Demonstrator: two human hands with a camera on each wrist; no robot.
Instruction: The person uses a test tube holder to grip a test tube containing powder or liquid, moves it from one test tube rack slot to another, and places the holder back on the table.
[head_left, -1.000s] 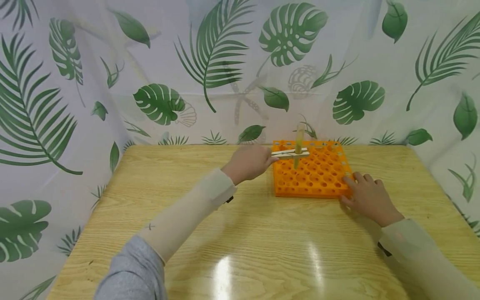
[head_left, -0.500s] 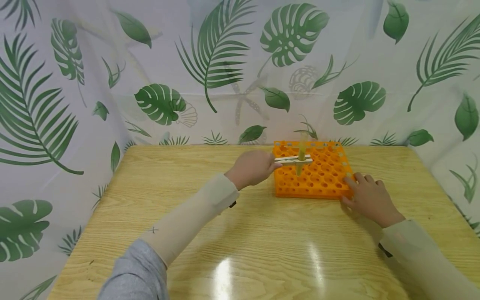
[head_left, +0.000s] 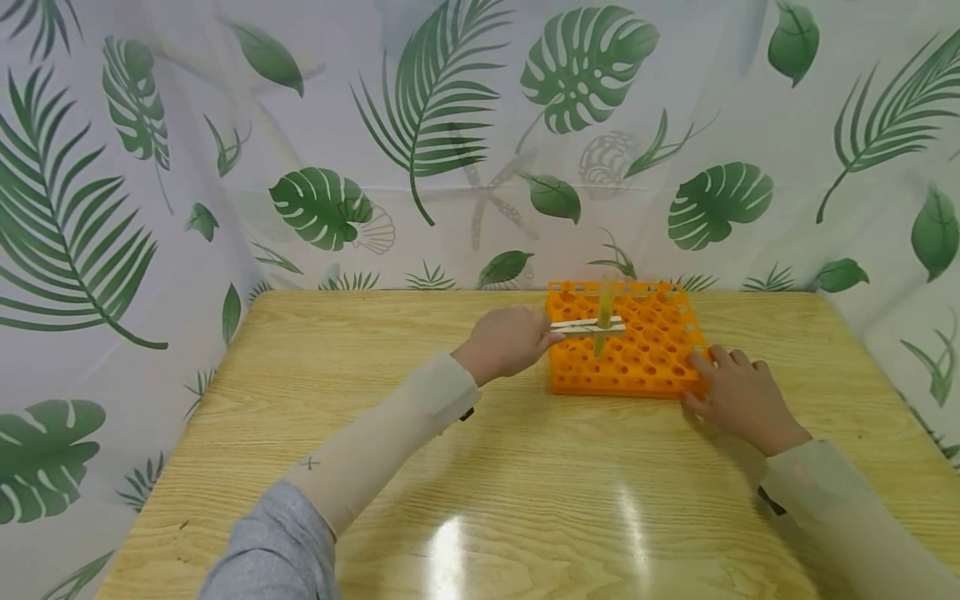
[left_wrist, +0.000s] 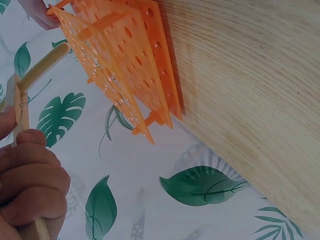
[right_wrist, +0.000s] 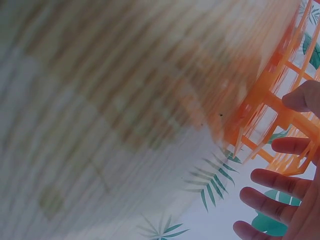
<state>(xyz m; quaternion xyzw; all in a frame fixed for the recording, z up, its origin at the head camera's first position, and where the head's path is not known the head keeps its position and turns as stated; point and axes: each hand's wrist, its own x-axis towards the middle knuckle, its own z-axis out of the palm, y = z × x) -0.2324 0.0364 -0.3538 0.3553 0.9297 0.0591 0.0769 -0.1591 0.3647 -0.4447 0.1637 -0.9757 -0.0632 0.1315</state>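
one tube (head_left: 605,305) beyond left grip (head_left: 508,342)

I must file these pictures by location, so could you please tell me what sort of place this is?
Probably an indoor tabletop set up for lab-style practice: a wood-grain table, a leaf-printed backdrop behind it, and an orange rack full of round holes.

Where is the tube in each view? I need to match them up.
Head: right of centre, the tube is held in the clamp, in front of the orange rack as seen here.
Left wrist: upper left, the tube slants up and right from the clamp.
Right wrist: the tube is not in it.
Shared landmark: the rack, right of centre in head, at the top in left wrist, at the right in right wrist.
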